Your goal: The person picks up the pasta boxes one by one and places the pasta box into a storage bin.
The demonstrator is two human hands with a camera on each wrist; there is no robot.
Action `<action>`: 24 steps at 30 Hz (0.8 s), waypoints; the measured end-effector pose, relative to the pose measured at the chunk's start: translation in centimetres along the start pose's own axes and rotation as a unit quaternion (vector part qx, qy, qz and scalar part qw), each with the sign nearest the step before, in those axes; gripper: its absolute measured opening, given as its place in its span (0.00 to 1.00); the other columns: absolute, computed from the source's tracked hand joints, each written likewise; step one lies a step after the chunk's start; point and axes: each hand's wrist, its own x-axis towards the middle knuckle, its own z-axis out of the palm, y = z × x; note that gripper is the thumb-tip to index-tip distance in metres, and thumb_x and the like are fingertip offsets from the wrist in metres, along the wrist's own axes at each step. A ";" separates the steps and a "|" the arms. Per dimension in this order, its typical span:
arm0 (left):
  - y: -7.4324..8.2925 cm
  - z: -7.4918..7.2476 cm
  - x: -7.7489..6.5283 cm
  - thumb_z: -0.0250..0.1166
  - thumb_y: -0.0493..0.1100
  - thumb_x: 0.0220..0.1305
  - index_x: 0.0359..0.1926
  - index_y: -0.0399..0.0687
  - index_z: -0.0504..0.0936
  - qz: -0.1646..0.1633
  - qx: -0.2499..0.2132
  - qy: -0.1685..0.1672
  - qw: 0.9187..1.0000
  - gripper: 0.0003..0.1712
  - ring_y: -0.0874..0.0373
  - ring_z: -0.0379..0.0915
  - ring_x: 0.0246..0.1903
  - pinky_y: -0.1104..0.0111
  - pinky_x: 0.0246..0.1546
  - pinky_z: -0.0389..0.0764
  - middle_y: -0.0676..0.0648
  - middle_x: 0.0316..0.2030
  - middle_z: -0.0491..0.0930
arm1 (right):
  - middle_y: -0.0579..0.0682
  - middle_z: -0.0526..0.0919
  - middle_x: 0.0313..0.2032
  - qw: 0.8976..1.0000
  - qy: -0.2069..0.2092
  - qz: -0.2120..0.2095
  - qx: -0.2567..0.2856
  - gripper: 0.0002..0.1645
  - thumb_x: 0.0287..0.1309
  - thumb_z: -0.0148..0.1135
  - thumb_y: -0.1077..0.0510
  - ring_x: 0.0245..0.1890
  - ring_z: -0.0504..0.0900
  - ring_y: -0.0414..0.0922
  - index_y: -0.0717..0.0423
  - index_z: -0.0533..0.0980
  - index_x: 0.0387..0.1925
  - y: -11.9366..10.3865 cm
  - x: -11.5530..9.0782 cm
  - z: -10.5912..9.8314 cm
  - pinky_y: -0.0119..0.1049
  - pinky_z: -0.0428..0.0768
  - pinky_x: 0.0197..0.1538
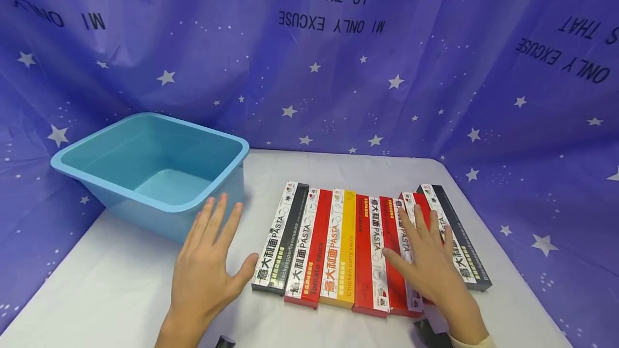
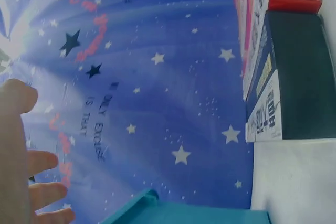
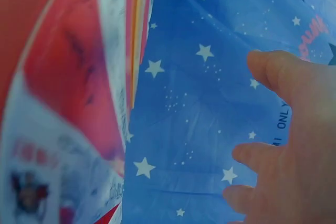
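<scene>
The pasta boxes [image 1: 371,256] lie toward the bench's [image 1: 121,283] right edge, lengthwise front to back, under the nearer right hand [image 1: 427,262]; the left hand [image 1: 205,267] hangs left of them, all fingers loose, empty.

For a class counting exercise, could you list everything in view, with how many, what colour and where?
Tub: one, light blue, on the table's left side
Black pasta boxes: two, black and white, one at each end of the row
Red pasta boxes: four, red and white, one left of the yellow box, three right
Yellow pasta box: one, yellow and white, third from left
Table: one, white, underneath
Backdrop: purple-blue, starred and lettered, behind
Dark objects: two, black, near the wrists, unclear what
Sleeve: one, pale, right wrist
Hands: two, bare; left beside the tub, right over the right-hand boxes
</scene>
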 end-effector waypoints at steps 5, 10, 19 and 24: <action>-0.6 -0.9 -0.3 0.51 0.67 0.62 0.68 0.43 0.69 -0.019 0.003 0.077 0.997 0.43 0.39 0.53 0.69 0.50 0.71 0.53 0.39 0.70 0.61 | 0.65 0.43 0.74 1.000 -0.003 0.013 0.006 0.55 0.59 0.56 0.29 0.72 0.24 0.61 0.43 0.43 0.77 0.7 -0.5 0.1 0.62 0.16 0.66; -2.8 -1.6 -0.1 0.53 0.60 0.60 0.64 0.35 0.71 -0.045 0.042 0.125 0.990 0.41 0.36 0.49 0.70 0.44 0.71 0.50 0.33 0.68 0.62 | 0.66 0.42 0.74 1.000 -0.011 0.025 0.013 0.55 0.59 0.55 0.29 0.72 0.25 0.64 0.45 0.44 0.77 1.2 -0.8 0.1 0.61 0.13 0.65; -6.3 -1.7 -0.2 0.61 0.52 0.63 0.69 0.37 0.65 -0.206 -0.048 0.172 0.962 0.39 0.42 0.43 0.68 0.45 0.67 0.58 0.30 0.69 0.50 | 0.67 0.41 0.74 0.998 -0.027 0.054 0.009 0.58 0.57 0.57 0.27 0.71 0.22 0.66 0.49 0.45 0.77 2.1 -1.3 0.2 0.62 0.13 0.64; -6.3 -1.7 0.5 0.59 0.44 0.69 0.71 0.40 0.62 -0.345 -0.195 0.197 0.897 0.33 0.60 0.63 0.51 0.78 0.51 0.75 0.49 0.54 0.58 | 0.69 0.41 0.73 0.998 -0.027 0.059 0.010 0.58 0.57 0.56 0.27 0.71 0.22 0.65 0.50 0.44 0.77 2.6 -1.8 0.4 0.65 0.15 0.63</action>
